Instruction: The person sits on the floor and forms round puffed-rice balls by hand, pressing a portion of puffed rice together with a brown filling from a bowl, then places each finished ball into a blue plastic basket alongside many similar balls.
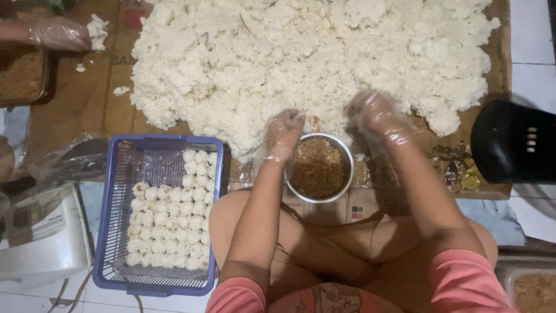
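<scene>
Floor-level work spot: flattened cardboard (87, 98) laid over pale tiles, keeping a big heap of cooked white rice (301, 58) off the floor. Person sits cross-legged at its near edge, pink sleeves, both hands in thin clear plastic gloves, likely so the sticky rice comes off cleanly.

Left hand (284, 134) rests at the edge of the heap, fingers curled down into the rice just above the bowl's rim; whether it has pinched up a portion I cannot tell. Right hand (376, 116) is blurred, fingers bent over the rice edge; its hold cannot be made out either.

Round metal bowl (346, 174) of brown shredded filling sits between the two hands, touching the heap's near edge, within reach of either.

Blue plastic basket (113, 220) stands just beside the left knee, holding small white rice balls (171, 220) packed in neat rows, so finished pieces drop in without a stretch.

Far upper left: another person's gloved hand (58, 33) beside a tray of brown filling (22, 72). White appliance (43, 235) lower left; black rounded object (512, 142) at right.
</scene>
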A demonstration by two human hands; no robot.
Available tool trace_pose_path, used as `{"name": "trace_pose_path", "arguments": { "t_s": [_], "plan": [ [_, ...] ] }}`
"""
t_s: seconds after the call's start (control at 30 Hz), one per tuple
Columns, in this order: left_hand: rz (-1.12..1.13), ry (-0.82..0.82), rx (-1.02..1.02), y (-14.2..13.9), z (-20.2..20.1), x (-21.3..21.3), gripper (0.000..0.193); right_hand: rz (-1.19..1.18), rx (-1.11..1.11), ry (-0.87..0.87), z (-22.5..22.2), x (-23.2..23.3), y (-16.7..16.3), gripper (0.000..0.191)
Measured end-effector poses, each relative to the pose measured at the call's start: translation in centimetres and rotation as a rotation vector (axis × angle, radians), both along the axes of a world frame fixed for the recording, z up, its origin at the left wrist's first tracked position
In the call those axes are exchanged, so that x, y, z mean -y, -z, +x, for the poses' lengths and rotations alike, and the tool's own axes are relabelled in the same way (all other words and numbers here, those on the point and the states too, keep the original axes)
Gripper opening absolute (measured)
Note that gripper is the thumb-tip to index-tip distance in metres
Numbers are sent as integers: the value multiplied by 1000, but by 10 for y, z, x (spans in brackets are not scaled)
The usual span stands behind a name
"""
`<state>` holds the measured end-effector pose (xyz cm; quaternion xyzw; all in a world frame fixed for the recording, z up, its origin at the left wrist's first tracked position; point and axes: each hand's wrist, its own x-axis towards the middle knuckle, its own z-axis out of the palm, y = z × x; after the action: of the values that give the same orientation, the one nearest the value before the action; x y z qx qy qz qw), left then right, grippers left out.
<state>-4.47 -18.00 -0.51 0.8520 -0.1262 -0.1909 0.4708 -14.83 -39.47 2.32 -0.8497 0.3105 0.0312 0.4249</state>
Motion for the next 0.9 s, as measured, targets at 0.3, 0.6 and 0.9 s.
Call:
{"name": "trace_pose_path", "arguments": {
  "t_s": [0.3, 0.6, 0.9],
  "plan": [
    [-140, 19, -49, 3, -9, -6, 47, -543, -34, -454, -12, 7, 90, 42],
    [-329, -16, -453, -42, -27, 2, 58, 503, -19, 397, -23, -27, -16, 33],
    [-802, 32, -639, -39, -13, 6, 67, 901, 446, 346, 29, -65, -4, 26]
  ]
}}
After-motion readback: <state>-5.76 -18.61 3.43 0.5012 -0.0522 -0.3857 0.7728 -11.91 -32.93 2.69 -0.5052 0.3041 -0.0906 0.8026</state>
